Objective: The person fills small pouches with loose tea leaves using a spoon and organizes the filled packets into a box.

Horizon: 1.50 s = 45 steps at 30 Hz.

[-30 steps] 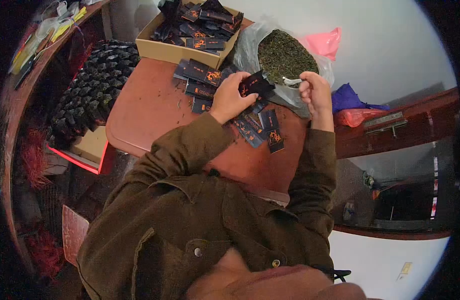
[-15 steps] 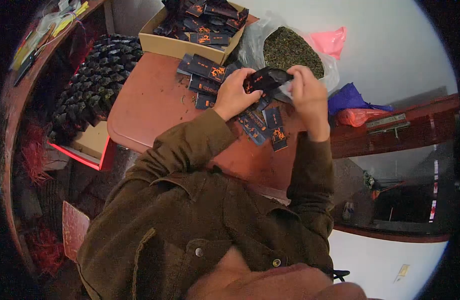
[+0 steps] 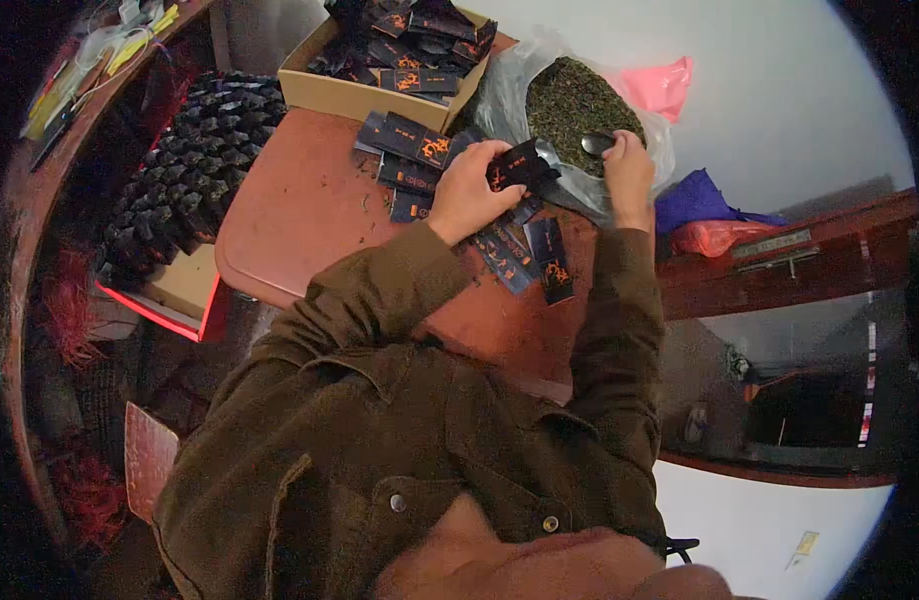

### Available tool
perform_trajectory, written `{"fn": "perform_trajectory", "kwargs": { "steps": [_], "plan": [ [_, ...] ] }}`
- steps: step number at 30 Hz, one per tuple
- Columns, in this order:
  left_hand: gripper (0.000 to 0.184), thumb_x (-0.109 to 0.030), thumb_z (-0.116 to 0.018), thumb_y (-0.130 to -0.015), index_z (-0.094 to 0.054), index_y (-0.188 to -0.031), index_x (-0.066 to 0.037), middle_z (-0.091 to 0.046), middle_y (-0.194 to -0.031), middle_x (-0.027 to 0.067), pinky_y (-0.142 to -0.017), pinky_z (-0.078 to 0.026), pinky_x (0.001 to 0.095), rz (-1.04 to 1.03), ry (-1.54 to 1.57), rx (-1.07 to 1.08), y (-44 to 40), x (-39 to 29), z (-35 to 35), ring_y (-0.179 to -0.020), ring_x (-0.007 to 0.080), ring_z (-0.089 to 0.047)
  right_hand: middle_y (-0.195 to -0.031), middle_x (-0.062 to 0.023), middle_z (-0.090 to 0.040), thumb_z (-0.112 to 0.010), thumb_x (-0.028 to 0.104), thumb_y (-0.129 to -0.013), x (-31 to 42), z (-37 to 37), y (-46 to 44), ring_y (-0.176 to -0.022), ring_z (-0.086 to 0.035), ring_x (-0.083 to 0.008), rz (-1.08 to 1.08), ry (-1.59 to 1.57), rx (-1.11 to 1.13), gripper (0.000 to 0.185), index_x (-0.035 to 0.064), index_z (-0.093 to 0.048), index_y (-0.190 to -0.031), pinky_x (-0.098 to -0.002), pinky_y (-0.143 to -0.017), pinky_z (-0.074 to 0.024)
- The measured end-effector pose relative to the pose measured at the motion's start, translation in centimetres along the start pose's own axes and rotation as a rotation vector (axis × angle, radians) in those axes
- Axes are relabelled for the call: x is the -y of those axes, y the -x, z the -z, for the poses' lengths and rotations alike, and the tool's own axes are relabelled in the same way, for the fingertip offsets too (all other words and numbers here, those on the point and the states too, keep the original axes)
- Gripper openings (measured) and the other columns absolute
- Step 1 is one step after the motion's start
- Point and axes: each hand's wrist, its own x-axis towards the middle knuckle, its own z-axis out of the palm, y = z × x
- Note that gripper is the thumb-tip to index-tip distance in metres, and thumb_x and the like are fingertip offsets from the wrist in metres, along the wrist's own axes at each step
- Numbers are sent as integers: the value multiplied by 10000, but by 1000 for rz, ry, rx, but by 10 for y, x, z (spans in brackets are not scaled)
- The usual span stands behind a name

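Note:
My left hand [image 3: 476, 192] is closed around a black packet [image 3: 519, 168] with small orange print, held above the table with its end toward the right. In my right hand [image 3: 629, 175] is a metal spoon [image 3: 597, 144], its bowl over a heap of dark green dried leaves [image 3: 571, 105]. The leaves sit in an open clear plastic bag [image 3: 506, 85] at the far side. Near my left hand lie several flat black packets [image 3: 407, 138] with orange designs. More packets [image 3: 551, 262] lie below the held one.
A cardboard box [image 3: 364, 103] full of black packets stands at the table's back edge. On the left, a red-edged box [image 3: 184, 300] holds rows of filled-looking black packets [image 3: 214, 145]. Pink plastic [image 3: 659, 85] and a blue bag [image 3: 704, 198] are at the right. Leaf crumbs dot the brown table [image 3: 299, 200].
My right hand has moved away from the packet's mouth toward the leaf heap, carrying the spoon. My left hand stays in place with the packet.

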Motion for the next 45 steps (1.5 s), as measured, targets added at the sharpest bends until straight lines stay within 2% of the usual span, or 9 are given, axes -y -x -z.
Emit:
{"fn": "perform_trajectory", "kwargs": {
  "steps": [3, 7, 8, 14, 20, 24, 27, 38, 45],
  "plan": [
    [485, -176, -768, -691, -558, -1107, -43, -600, -1025, 120, -855, -470, 342, -7, 6, 12, 0, 3, 0, -954, 262, -602, -816, -204, -667, -535, 158, -876, 1, -28, 0, -818, -636, -404, 59, 11, 80, 202, 30, -657, -973, -472, -746, -493],
    [485, -177, -765, -693, -557, -1108, -37, -601, -1032, 120, -861, -468, 343, 12, 13, 2, -1, 4, -2, -968, 255, -604, -692, -156, -666, -458, 120, -878, 35, -28, 7, -623, -657, -249, -239, -319, 235, 244, 4, -627, -1011, -368, -633, -515],
    [485, -178, -765, -693, -557, -1108, -36, -600, -1033, 120, -862, -468, 343, 16, 12, 6, -1, 3, -2, -970, 254, -604, -644, -109, -657, -427, 117, -885, 40, -24, 6, -568, -630, -159, -328, -385, 273, 273, -7, -611, -1043, -301, -554, -495],
    [483, -185, -763, -697, -558, -1109, -38, -599, -1038, 121, -870, -464, 341, 27, 3, 22, 0, 3, -2, -981, 256, -600, -673, -105, -651, -422, 151, -905, 10, -24, 4, -507, -550, -138, -654, -846, 289, 286, -29, -592, -1048, -244, -432, -398],
    [470, -191, -762, -678, -559, -1076, -48, -593, -996, 125, -834, -462, 376, 0, 49, -8, 0, 6, -3, -953, 297, -586, -699, -118, -633, -497, 133, -882, 5, -14, 5, -498, -521, -124, -769, -1032, 233, 234, -36, -590, -1014, -221, -415, -366],
    [468, -194, -761, -669, -558, -1064, -47, -591, -970, 131, -815, -462, 394, -14, 64, -26, -1, 8, -4, -940, 320, -581, -671, -104, -608, -535, 124, -871, -1, 0, 6, -485, -506, -116, -752, -1105, 239, 208, -31, -596, -995, -209, -397, -347],
    [493, -180, -768, -697, -551, -1117, -37, -601, -1043, 129, -878, -460, 345, 19, 22, 5, 0, 6, -2, -989, 262, -597, -655, -92, -597, -544, 131, -872, 1, 18, 7, -474, -495, -109, -742, -1139, 252, 195, -27, -603, -971, -202, -380, -334],
    [507, -204, -763, -701, -551, -1128, -31, -594, -1066, 139, -881, -460, 355, 34, -2, 29, -1, 0, 2, -987, 284, -596, -604, -69, -592, -531, 156, -888, 28, 65, 13, -423, -481, -82, -599, -1124, 341, 190, -5, -614, -945, -189, -332, -295],
    [507, -203, -761, -700, -550, -1128, -36, -594, -1066, 143, -871, -463, 354, -20, -38, -12, 0, 3, 0, -990, 294, -593, -630, -54, -628, -483, 173, -915, 69, 61, 19, -463, -535, -89, -362, -792, 392, 211, 23, -628, -944, -221, -405, -393]
  ]
}}
